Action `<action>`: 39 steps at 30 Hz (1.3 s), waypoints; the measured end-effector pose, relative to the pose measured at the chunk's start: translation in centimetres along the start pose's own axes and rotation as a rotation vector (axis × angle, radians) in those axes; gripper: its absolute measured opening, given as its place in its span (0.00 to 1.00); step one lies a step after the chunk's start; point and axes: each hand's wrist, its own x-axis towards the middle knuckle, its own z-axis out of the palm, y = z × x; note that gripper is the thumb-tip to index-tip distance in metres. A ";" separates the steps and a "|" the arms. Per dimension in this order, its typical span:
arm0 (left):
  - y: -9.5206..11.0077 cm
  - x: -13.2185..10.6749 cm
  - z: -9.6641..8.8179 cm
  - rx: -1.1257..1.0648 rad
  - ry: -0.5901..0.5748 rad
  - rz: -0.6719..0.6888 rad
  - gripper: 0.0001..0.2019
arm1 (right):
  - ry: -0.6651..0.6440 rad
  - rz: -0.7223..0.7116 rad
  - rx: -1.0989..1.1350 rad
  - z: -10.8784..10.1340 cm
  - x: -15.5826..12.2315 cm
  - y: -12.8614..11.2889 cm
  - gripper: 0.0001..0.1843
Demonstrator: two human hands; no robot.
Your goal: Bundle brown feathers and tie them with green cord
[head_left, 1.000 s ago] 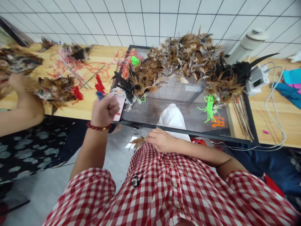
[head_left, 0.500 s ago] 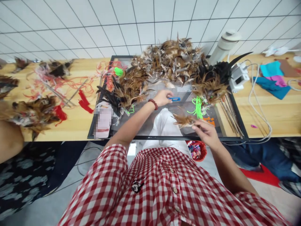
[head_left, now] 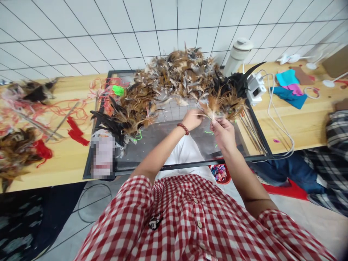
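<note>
My right hand [head_left: 223, 133] is closed around the base of a small bundle of brown feathers [head_left: 221, 105], held up over the glass tabletop [head_left: 163, 145]. My left hand [head_left: 191, 119], with a red bead bracelet at the wrist, is curled shut just left of the bundle. A thin quill runs between the two hands. What the left fingers hold is hidden. A big heap of loose brown feathers [head_left: 182, 70] lies behind both hands.
Tied feather bundles with dark tips [head_left: 125, 116] lie left on the glass, beside green cord [head_left: 118, 90] and a blurred phone [head_left: 102, 159]. Thin sticks [head_left: 252, 132], a white device with cable [head_left: 255, 87] and a white cylinder [head_left: 237, 54] are right. Another person's plaid sleeve [head_left: 337, 127] is far right.
Both hands have risen and come together at the feather bundle. The blue tool seen in my left hand half a second ago no longer shows. The view has swung to the right.
</note>
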 end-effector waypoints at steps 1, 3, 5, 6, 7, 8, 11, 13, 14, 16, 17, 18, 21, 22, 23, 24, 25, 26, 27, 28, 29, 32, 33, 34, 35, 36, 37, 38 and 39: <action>0.2 -1.4 -0.3 -0.046 -0.081 -0.054 0.08 | 0.002 -0.006 -0.003 0.6 0.4 0.3 0.21; 0.4 -3.9 -1.0 -0.234 -0.158 -0.163 0.12 | -0.038 -0.038 -0.042 1.8 1.0 0.6 0.22; 0.6 -5.5 -1.8 -0.392 -0.092 -0.202 0.18 | -0.125 -0.127 -0.174 2.9 1.2 0.8 0.21; 0.7 -6.0 -2.2 -0.438 -0.040 -0.218 0.19 | -0.176 -0.191 -0.282 3.3 1.2 0.8 0.20; 0.6 -6.2 -2.6 -0.464 0.022 -0.229 0.19 | -0.224 -0.258 -0.404 3.7 1.1 0.9 0.18; 0.6 -6.3 -3.0 -0.478 0.085 -0.240 0.19 | -0.264 -0.320 -0.522 3.9 1.0 0.9 0.17; 0.1 -6.2 -4.4 -0.552 0.245 -0.247 0.15 | -0.333 -0.435 -0.714 4.2 0.9 1.3 0.19; -0.2 -6.2 -5.1 -0.624 0.296 -0.229 0.13 | -0.364 -0.461 -0.732 4.1 1.0 1.5 0.23; -0.4 -6.2 -5.3 -0.652 0.303 -0.220 0.12 | -0.379 -0.467 -0.742 4.0 1.0 1.6 0.22; -0.7 -6.5 -5.5 -0.679 0.304 -0.207 0.12 | -0.408 -0.472 -0.775 4.0 1.1 1.5 0.19; -0.9 -6.6 -5.5 -0.684 0.299 -0.203 0.12 | -0.419 -0.475 -0.792 4.0 1.1 1.4 0.18; -1.0 -6.8 -5.4 -0.682 0.291 -0.200 0.13 | -0.423 -0.486 -0.804 4.1 1.1 1.2 0.18; -1.3 -7.1 -5.1 -0.627 0.270 -0.173 0.18 | -0.434 -0.525 -0.804 4.8 1.0 0.6 0.21; -1.4 -7.2 -5.0 -0.608 0.267 -0.164 0.20 | -0.438 -0.526 -0.789 5.0 1.1 0.5 0.20; -1.5 -7.2 -4.9 -0.597 0.270 -0.159 0.21 | -0.439 -0.514 -0.763 5.3 1.2 0.5 0.18; -1.6 -7.2 -4.9 -0.596 0.277 -0.159 0.23 | -0.432 -0.485 -0.727 5.5 1.5 0.6 0.16; -1.6 -7.1 -5.0 -0.604 0.286 -0.162 0.24 | -0.415 -0.442 -0.683 5.7 1.9 0.8 0.15; -1.6 -7.1 -5.1 -0.613 0.297 -0.168 0.24 | -0.387 -0.392 -0.633 5.8 2.4 1.1 0.16; -1.6 -7.1 -5.2 -0.616 0.312 -0.172 0.24 | -0.354 -0.339 -0.581 5.9 3.1 1.5 0.18; -1.6 -7.0 -5.4 -0.612 0.330 -0.171 0.24 | -0.322 -0.291 -0.537 5.9 3.7 1.8 0.20; -1.6 -7.0 -5.5 -0.602 0.346 -0.164 0.23 | -0.295 -0.257 -0.512 5.9 4.4 2.1 0.21; -1.5 -7.0 -5.9 -0.573 0.389 -0.102 0.20 | -0.271 -0.276 -0.611 5.8 6.1 2.5 0.21; -1.5 -7.1 -6.0 -0.568 0.398 -0.074 0.19 | -0.270 -0.308 -0.670 5.7 6.4 2.5 0.21; -1.5 -7.1 -6.1 -0.565 0.406 -0.051 0.19 | -0.276 -0.336 -0.712 5.7 6.4 2.4 0.22; -1.5 -7.0 -6.2 -0.562 0.417 -0.034 0.19 | -0.291 -0.346 -0.724 5.8 6.3 2.3 0.23; -1.5 -7.0 -6.2 -0.556 0.430 -0.023 0.19 | -0.314 -0.333 -0.703 5.9 6.1 2.3 0.22; -1.5 -6.9 -6.3 -0.547 0.441 -0.014 0.21 | -0.347 -0.300 -0.657 6.1 5.8 2.4 0.22; -1.6 -6.8 -6.4 -0.532 0.458 -0.001 0.23 | -0.387 -0.255 -0.601 6.3 5.4 2.5 0.21; -1.6 -6.7 -6.4 -0.517 0.478 0.016 0.26 | -0.422 -0.208 -0.546 6.6 5.0 2.7 0.22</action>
